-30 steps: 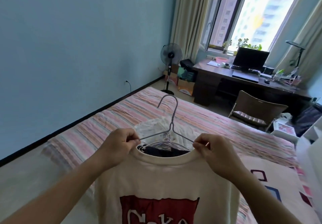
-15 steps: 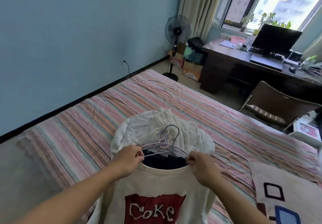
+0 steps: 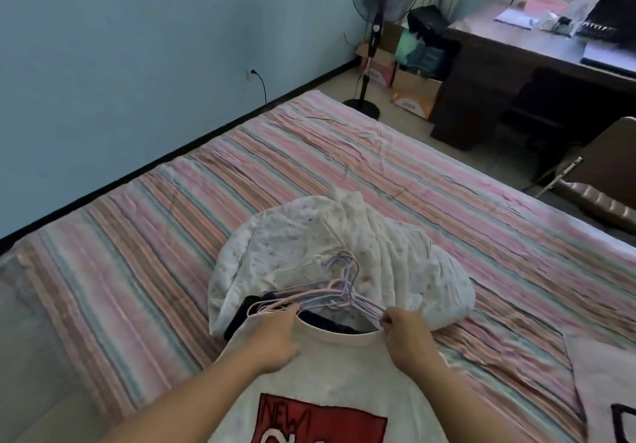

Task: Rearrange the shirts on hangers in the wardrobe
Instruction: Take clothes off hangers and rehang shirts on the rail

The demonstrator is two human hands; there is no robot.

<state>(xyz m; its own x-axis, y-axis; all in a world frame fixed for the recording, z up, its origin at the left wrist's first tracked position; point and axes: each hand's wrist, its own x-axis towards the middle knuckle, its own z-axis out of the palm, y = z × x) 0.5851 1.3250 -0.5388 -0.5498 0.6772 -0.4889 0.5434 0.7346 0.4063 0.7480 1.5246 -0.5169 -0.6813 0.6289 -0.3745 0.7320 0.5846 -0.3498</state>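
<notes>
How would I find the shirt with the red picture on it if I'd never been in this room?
Start at the big striped bed and look to its near edge, where a pile of clothes on wire hangers lies. The cream T-shirt is on top, nearest the camera, under both hands. It alone has a red printed square on its chest; the garment behind it is white with tiny specks.

Cream T-shirt with red print (image 3: 330,384): lower part cut off by the bottom edge; lettering incomplete.
Dark garment (image 3: 332,324): mostly hidden under the cream collar.
Bundle of thin wire hangers (image 3: 339,294): number unclear; arms run under the shirts.
Brown chair (image 3: 599,181): cut off at the right edge.
Dark wooden tabletop (image 3: 537,46): items on it too blurred to identify.
</notes>
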